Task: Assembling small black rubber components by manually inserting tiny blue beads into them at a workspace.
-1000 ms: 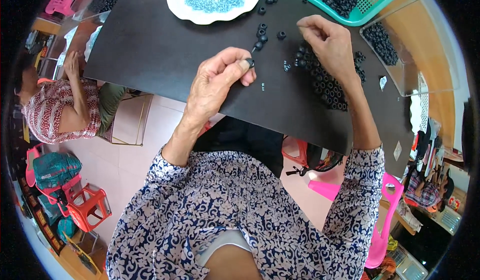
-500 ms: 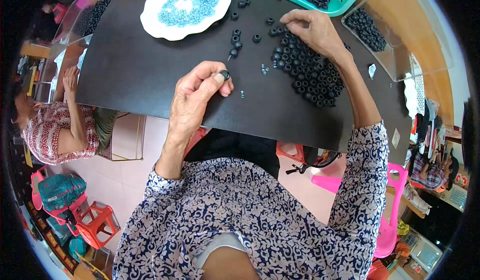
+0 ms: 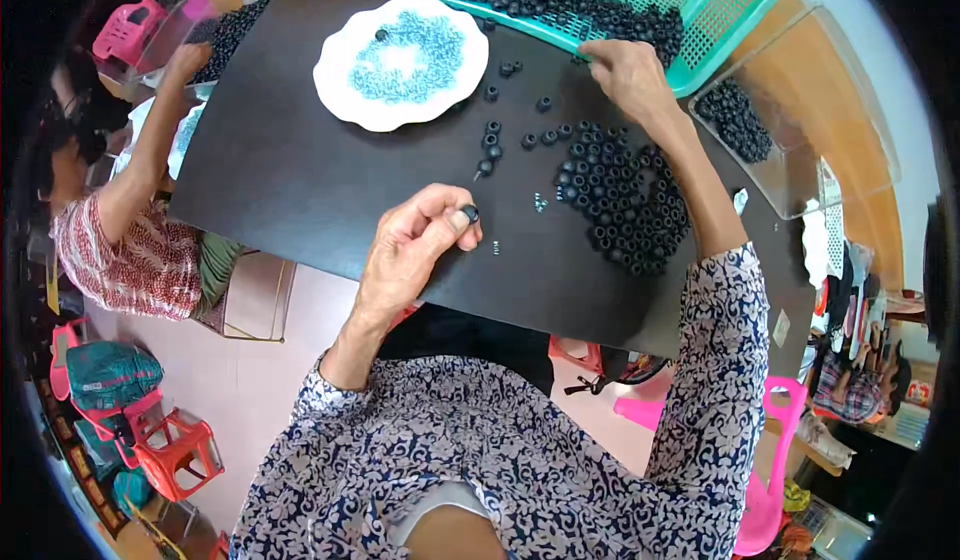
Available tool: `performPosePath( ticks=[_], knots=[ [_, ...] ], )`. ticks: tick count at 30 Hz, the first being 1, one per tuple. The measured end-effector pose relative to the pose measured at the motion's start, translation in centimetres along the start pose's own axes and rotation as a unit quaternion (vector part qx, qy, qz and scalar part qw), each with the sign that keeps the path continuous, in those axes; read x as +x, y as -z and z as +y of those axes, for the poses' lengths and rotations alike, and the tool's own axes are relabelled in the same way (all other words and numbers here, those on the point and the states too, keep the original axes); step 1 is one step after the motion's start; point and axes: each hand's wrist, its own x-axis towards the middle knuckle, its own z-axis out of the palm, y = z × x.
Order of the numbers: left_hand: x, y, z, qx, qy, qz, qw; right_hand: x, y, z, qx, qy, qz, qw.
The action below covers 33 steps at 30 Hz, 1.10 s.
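Observation:
My left hand (image 3: 415,248) is closed above the near edge of the dark table, pinching a round black bead (image 3: 469,214) between thumb and fingertips. My right hand (image 3: 632,80) reaches to the near side of the green basket (image 3: 697,78). Its fingers are bent and apart, the fingertips beside a single black bead (image 3: 578,59) on the table. Below that hand spreads a pile of black beads (image 3: 625,195). A short row of black beads (image 3: 490,150) lies between the hands, a thin pale tip showing at its near end. Small clear bluish beads (image 3: 540,202) lie beside the pile.
A white scalloped plate (image 3: 340,85) of small blue beads stands at the far left. Clear plastic bins (image 3: 835,165) with black beads flank the table. Another person (image 3: 130,245) sits at the left. Red stools (image 3: 175,455) and a pink chair (image 3: 765,500) stand on the floor.
The whole view has shifted, the table now lower in it. My right hand has moved from the pile's far edge toward the basket. My left hand keeps its pinch on the bead.

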Motion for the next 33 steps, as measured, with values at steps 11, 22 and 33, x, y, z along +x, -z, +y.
performPosePath(
  ticks=[11, 22, 33],
  knots=[
    [-0.3, 0.0, 0.5, 0.019, -0.002, -0.014, 1.0, 1.6, -0.8, -0.5, -0.063, 0.042, -0.054, 0.996],
    [-0.3, 0.0, 1.2, 0.01, -0.035, 0.014, 0.999, -3.8, 2.0, -12.9, 0.2, 0.029, 0.007, 0.979],
    [-0.7, -0.3, 0.7, 0.054, -0.083, 0.001, 0.995, -7.0, 1.8, -17.6, 0.186, 0.06, -0.014, 0.981]
  ],
)
